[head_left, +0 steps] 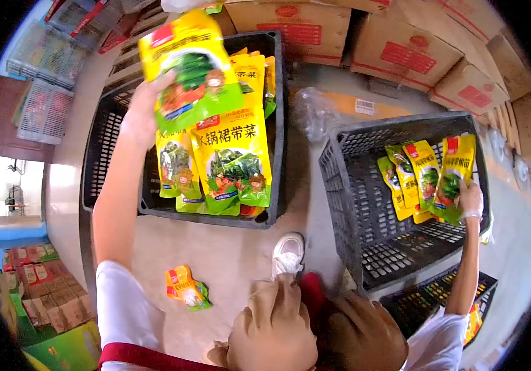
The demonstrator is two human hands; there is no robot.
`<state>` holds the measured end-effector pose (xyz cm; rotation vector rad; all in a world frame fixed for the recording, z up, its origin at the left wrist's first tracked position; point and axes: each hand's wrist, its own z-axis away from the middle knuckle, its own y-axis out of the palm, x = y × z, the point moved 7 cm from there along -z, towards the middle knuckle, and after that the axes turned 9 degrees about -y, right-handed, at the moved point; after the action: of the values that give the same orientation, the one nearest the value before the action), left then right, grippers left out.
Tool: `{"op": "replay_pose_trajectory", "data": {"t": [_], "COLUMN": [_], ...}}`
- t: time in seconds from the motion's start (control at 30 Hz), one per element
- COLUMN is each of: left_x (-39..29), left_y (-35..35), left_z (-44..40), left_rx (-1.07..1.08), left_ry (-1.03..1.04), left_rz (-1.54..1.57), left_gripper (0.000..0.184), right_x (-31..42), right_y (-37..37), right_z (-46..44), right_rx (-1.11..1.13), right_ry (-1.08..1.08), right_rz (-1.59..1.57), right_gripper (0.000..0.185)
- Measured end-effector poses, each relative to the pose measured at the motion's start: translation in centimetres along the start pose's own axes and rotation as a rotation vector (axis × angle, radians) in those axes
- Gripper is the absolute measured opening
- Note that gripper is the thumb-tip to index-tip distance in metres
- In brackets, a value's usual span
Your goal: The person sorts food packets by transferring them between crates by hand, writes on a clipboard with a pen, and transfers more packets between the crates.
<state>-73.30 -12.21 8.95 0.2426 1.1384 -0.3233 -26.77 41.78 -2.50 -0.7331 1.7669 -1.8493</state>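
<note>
My left hand point(145, 105) is closed on the edge of a yellow and green food packet point(194, 71), held up above the left black plastic crate point(216, 220). Similar yellow packets point(234, 164) stand upright inside that crate. My right hand point(471, 201) reaches into the right black crate point(333, 198), its fingers wrapped round the edge of another yellow packet point(451, 179). Beside it, several packets point(423, 167) lean in an overlapping row against the crate's far side.
An orange and green packet point(186, 287) lies on the floor between the crates and my legs. Cardboard boxes point(395, 52) line the back. A lower crate point(426, 290) sits beneath the right one. Clear plastic wrap point(316, 114) lies between the crates. Packed goods point(46, 290) are stacked at left.
</note>
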Motion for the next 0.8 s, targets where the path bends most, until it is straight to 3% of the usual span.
{"op": "replay_pose_trajectory", "data": {"t": [0.03,0.1,0.13,0.17,0.2,0.23,0.3,0.33,0.37,0.4,0.43,0.5,0.53,0.57,0.6,0.63,0.67,0.7,0.73,0.77,0.8], "left_x": [0.7,1.7,1.3,-0.3,-1.0,-1.1,0.5,2.1,4.1,6.5,8.1,9.7,9.6,9.6,7.0,5.9,3.7,2.6,1.6,0.6,0.1], "left_y": [0.6,-1.4,-0.2,2.7,5.3,7.2,12.0,15.2,18.4,20.3,21.5,20.6,18.5,14.4,15.8,14.1,12.6,10.4,7.5,4.6,2.1], "left_z": [-2.4,-9.2,-9.2,-5.8,-3.4,-1.2,3.0,6.3,8.6,10.7,12.2,13.3,12.6,11.6,13.6,13.4,13.2,11.8,9.3,7.2,5.4], "left_rx": [-0.027,-0.452,-0.582,-0.696,-0.715,-0.565,-0.043,0.151,0.447,0.559,0.494,0.413,0.297,0.092,0.107,0.103,0.223,0.189,0.107,0.027,-0.046], "left_ry": [-0.018,0.263,0.323,0.436,0.683,0.846,0.527,0.261,0.155,-0.05,-0.102,-0.327,-0.179,-0.004,-0.051,-0.018,0.073,0.087,0.08,0.078,0.085], "left_rz": [-0.059,-1.037,-1.378,-1.379,-1.393,-1.223,-0.562,-0.319,-0.244,-0.039,0.035,0.04,-0.085,-0.401,-0.059,0.048,0.025,0.038,0.064,0.077,0.058], "left_gripper": [0.033,0.032,0.037,0.039,0.042,0.048,0.047,0.047,0.05,0.054,0.054,0.041,0.037,0.038,0.039,0.041,0.046,0.049,0.051,0.053,0.056], "right_x": [2.1,4.3,7.4,9.1,12.0,14.3,18.4,20.3,20.8,23.2,25.0,28.5,28.2,27.4,25.1,21.6,17.6,12.8,9.1,5.2,5.4], "right_y": [-2.6,-5.5,-7.9,-7.9,-9.5,-10.1,-10.8,-10.6,-7.8,-7.9,-7.2,-5.4,-3.7,-1.9,0.2,4.2,6.8,10.3,11.9,15.7,14.4], "right_z": [1.2,2.8,4.1,4.6,5.6,6.5,7.6,8.2,7.8,8.9,8.8,9.7,9.7,9.2,7.4,4.3,0.1,-1.6,-2.1,-2.8,-1.6], "right_rx": [-0.048,-0.072,-0.093,-0.062,-0.006,-0.002,0.139,0.247,0.22,0.425,0.455,0.616,0.819,1.028,0.997,0.799,0.278,0.392,0.299,0.452,0.542], "right_ry": [-0.008,0.02,0.043,0.027,0.017,0.032,0.001,0.028,0.0,-0.064,-0.192,-0.463,-0.517,-0.577,-0.513,-0.307,-0.481,-0.186,-0.05,0.093,0.049], "right_rz": [-0.189,-0.62,-0.637,-0.999,-1.101,-1.25,-1.376,-1.439,-1.486,-1.494,-1.357,-1.56,-1.547,-1.53,-1.377,-1.233,-0.665,-0.41,-0.162,-0.134,0.035], "right_gripper": [0.037,0.036,0.037,0.036,0.034,0.034,0.033,0.032,0.032,0.033,0.034,0.035,0.036,0.038,0.036,0.04,0.048,0.062,0.078,0.091,0.101]}}
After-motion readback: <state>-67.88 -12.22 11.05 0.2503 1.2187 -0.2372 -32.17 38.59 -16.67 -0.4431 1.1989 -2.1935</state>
